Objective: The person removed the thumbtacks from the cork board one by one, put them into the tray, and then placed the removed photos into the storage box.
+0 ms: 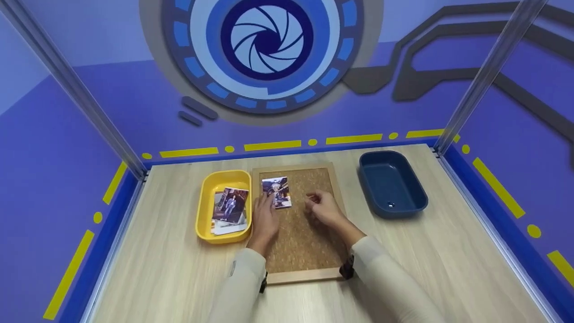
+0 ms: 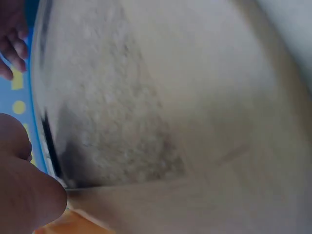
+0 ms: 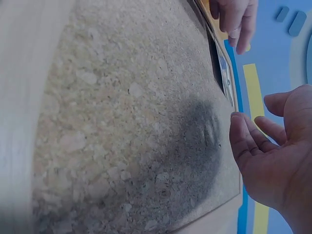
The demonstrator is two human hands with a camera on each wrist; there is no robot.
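A cork board [image 1: 305, 246] with a light wooden frame lies on the table. On its upper left part is a printed photo [image 1: 281, 187] of a person outdoors. My left hand [image 1: 265, 220] reaches over the board's left side, its fingertips on the photo's lower left edge. Over the right half of the cork hovers my right hand [image 1: 326, 210]. In the right wrist view the right hand [image 3: 278, 151] has loosely bent fingers, thumb apart, and nothing visible between them. The left wrist view catches only part of the left hand [image 2: 29, 190]; its fingertips are hidden there.
Left of the board stands a yellow tray [image 1: 204, 202] with several photos [image 1: 230, 206] stacked loosely inside. A dark blue tray [image 1: 381, 179] sits to the right, a small shiny spot near its front end. Patterned blue-purple walls [image 1: 134, 98] enclose the table's back and sides.
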